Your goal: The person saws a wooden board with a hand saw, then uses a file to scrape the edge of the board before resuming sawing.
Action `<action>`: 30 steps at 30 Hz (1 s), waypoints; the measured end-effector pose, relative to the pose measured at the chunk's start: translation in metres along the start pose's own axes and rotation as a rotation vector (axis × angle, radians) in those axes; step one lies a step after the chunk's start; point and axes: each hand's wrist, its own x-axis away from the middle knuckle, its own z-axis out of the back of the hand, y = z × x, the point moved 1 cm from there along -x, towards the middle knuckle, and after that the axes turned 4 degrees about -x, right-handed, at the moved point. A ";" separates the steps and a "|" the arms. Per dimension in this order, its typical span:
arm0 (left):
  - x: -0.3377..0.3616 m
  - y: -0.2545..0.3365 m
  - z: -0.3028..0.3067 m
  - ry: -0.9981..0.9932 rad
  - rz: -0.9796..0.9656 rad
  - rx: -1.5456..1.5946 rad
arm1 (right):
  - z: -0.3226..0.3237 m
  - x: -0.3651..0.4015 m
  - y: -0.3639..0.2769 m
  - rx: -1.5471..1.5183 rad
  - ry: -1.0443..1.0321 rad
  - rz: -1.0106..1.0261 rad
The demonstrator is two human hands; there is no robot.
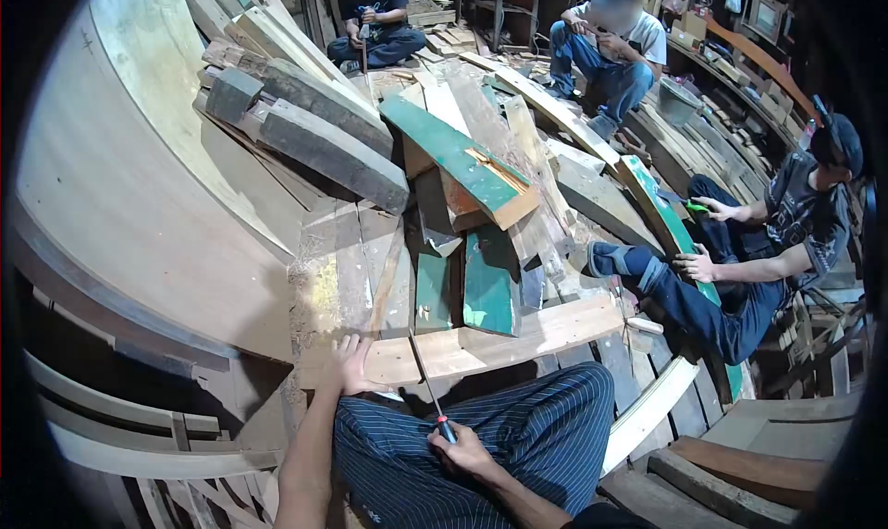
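Left hand [356, 362] flat on pale plank [518, 335], grip spread, fingers splayed. Right hand [461, 450] wrapped round red-handled tool [430, 390], grip pressed together on the handle, thin shaft slanting up onto plank's near edge. Plank lying crosswise just past striped trousers [527, 427], against scrap wood pile [444, 159]. Seated person [795, 224] at far right.

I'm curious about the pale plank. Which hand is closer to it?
Left. The left hand rests on the pale plank; the right hand is over the lap, gripping a red-handled tool.
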 end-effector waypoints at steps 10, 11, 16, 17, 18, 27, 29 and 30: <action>0.000 -0.002 -0.004 -0.019 0.003 -0.035 | 0.002 -0.003 0.005 -0.009 0.001 -0.007; 0.000 -0.003 -0.004 -0.042 0.015 -0.005 | 0.002 -0.003 0.005 -0.019 -0.011 -0.011; 0.000 -0.001 -0.005 -0.098 0.044 -0.032 | 0.002 0.011 -0.003 0.068 0.168 0.182; 0.002 0.000 -0.005 -0.106 0.060 -0.042 | 0.003 0.022 -0.017 0.177 0.229 0.361; -0.003 0.001 0.002 -0.165 0.076 -0.015 | 0.005 0.030 -0.027 0.286 0.286 0.530; -0.003 0.007 0.012 -0.212 0.152 0.068 | 0.005 0.075 -0.034 0.815 0.321 0.423; -0.001 0.010 0.016 -0.225 0.151 0.078 | 0.000 0.033 -0.036 0.888 0.365 0.611; -0.005 0.008 0.019 -0.284 0.154 0.083 | -0.005 0.016 -0.038 0.923 0.386 0.702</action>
